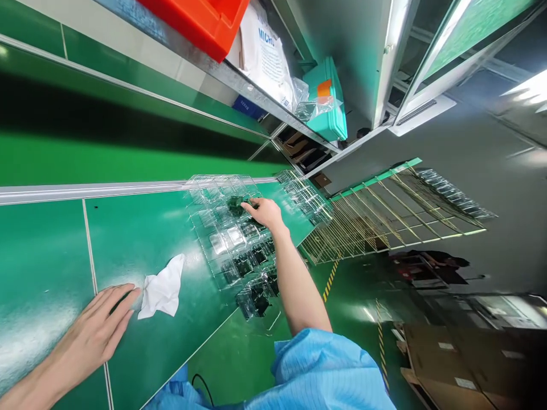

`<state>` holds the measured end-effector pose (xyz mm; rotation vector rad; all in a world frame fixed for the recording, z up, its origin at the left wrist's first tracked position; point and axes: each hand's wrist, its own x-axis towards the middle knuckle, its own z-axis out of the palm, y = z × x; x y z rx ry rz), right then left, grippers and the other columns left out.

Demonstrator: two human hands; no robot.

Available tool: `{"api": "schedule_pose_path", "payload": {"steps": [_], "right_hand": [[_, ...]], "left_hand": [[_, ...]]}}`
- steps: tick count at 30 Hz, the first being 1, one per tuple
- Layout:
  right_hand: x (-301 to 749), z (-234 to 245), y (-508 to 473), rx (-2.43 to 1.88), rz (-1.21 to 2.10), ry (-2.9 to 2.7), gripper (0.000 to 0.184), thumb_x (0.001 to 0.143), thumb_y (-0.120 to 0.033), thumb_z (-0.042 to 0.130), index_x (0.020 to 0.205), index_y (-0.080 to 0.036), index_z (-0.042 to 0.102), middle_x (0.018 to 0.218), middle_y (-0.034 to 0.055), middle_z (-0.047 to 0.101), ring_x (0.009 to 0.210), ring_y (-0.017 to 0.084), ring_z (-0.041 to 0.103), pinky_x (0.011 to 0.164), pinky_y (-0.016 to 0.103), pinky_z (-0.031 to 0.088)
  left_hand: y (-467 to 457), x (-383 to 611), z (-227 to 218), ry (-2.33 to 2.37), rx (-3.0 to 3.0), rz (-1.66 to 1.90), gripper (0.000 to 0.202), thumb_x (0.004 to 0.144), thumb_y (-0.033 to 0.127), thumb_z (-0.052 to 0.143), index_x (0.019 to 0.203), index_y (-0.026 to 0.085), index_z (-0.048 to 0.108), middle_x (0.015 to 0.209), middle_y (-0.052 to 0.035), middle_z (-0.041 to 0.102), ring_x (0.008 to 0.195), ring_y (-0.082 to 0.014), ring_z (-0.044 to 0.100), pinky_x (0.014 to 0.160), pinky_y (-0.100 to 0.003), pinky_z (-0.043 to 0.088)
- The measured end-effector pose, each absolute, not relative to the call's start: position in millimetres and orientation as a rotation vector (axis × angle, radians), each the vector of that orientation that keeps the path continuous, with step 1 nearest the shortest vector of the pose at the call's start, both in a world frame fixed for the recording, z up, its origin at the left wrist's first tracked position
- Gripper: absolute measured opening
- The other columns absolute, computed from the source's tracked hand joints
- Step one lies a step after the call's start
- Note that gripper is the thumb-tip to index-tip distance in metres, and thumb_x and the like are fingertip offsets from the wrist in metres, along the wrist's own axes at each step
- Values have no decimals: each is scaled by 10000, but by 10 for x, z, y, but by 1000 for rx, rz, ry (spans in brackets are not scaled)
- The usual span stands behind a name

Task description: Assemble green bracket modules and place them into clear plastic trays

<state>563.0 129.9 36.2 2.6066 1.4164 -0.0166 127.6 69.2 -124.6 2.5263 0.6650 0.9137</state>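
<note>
**Right hand at the far end of the tray, left hand flat on the bench**

Nearest me, my left hand (pixel 96 333) lay open and palm down on the green table (pixel 145 228), fingers spread and gripping nothing. Its fingertips were just beside a crumpled white cloth (pixel 161 290).

My right arm, in a blue sleeve (pixel 325 364), reached forward over the table's edge. A clear blister tray (pixel 222 242) lay under and beside the forearm. Its long axis ran away from me along the line of the arm, with the near end at the table's edge and the far end pointing toward the metal rail at the back. The near pockets held dark parts and several middle ones looked empty.

At the far end my right hand (pixel 265 212) was curled, with its fingertips closed on a small dark part (pixel 236 204) in a pocket. I could not tell whether the part had left the pocket.

Just past the hand sat more clear trays (pixel 305 196), and beyond them was a wire rack (pixel 384 216).

On the shelf above stood a red bin (pixel 200 20), a white bag (pixel 265 54) printed with the letters "MICR", and a teal box (pixel 327 99). The labels on the cardboard boxes (pixel 448 364) on the floor were too small to read.
</note>
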Motion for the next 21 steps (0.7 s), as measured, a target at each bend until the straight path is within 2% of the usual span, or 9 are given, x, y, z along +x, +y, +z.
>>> {"api": "schedule_pose_path", "payload": {"steps": [5, 11, 16, 21], "right_hand": [[5701, 329, 1072, 2704, 16, 1364, 289, 944, -419, 567, 1050, -157, 624, 1054, 62, 643, 926, 177, 632, 836, 385, 543], [5571, -38, 799, 2758, 181, 1643, 328, 948, -367, 569, 1208, -167, 560, 1253, 93, 562, 1113, 233, 573, 940, 455, 501], [5633, -125, 752, 2680, 54, 1805, 261, 944, -349, 580, 1118, -156, 602, 1139, 71, 615, 1017, 202, 612, 897, 425, 524], [5786, -26, 1145, 2675, -4, 1839, 331, 944, -363, 575, 1210, -167, 560, 1246, 91, 566, 1099, 232, 580, 934, 458, 505]], "left_hand": [[662, 1259, -1317, 676, 2545, 918, 320, 974, 155, 387, 1269, 135, 508, 1217, -129, 596, 1077, -249, 590, 985, -396, 427], [650, 1227, -1342, 691, 2538, 870, 344, 973, 176, 389, 1302, 164, 489, 1219, -119, 605, 1073, -249, 601, 990, -417, 445], [681, 1252, -1281, 620, 2605, 905, 361, 952, 126, 389, 1289, 156, 514, 1192, -123, 615, 1073, -253, 600, 983, -405, 442], [715, 1258, -1235, 568, 2671, 904, 334, 935, 77, 399, 1243, 100, 525, 1167, -151, 615, 1048, -260, 598, 964, -409, 435]]}}
